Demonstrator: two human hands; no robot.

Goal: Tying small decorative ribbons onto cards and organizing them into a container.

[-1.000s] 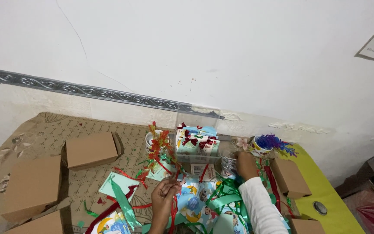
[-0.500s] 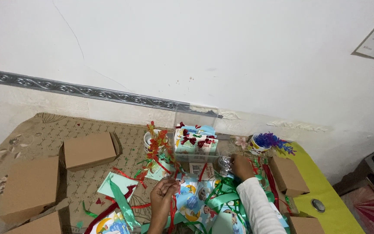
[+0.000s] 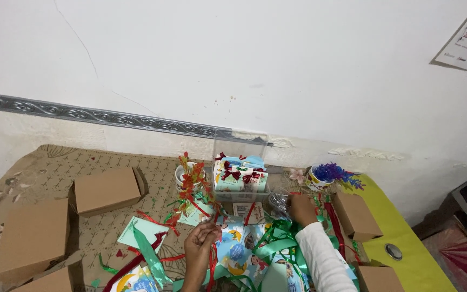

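- Cardboard boxes [image 3: 106, 189] are lying shut at the far left of the patterned tabletop [image 3: 44, 167], well apart from both hands; a second brown box [image 3: 31, 238] is sitting nearer the bottom left corner.
- Loose strips of green ribbon [image 3: 147, 257] and red ribbon [image 3: 136, 262] are trailing across the table just left of the left hand.
- Left hand [image 3: 200, 246] is hovering low in the middle, fingers curled in and pinching a thin red ribbon strand [image 3: 212, 267] that is hanging down beside the wrist; the grip is closed on it, though the fingertips are too small to read exactly.
- Printed wrapping sheets [image 3: 236, 254] with cartoon pictures are lying under and between the two hands.
- Behind the left hand, a red and green ribbon sprig [image 3: 190, 184] is standing upright in a small cup.
- A clear plastic box [image 3: 241, 173] is sitting against the wall, holding small wrapped packs with red bows.
- Right hand [image 3: 302, 210], in a white sleeve, is reaching forward and closing its fingers on a shiny crinkled clear piece [image 3: 279, 204] just in front of the plastic box.
- A mug with purple flowers [image 3: 325, 176] is standing just beyond the right hand, with another brown box [image 3: 357, 216] beside it on the yellow cloth [image 3: 401, 232].
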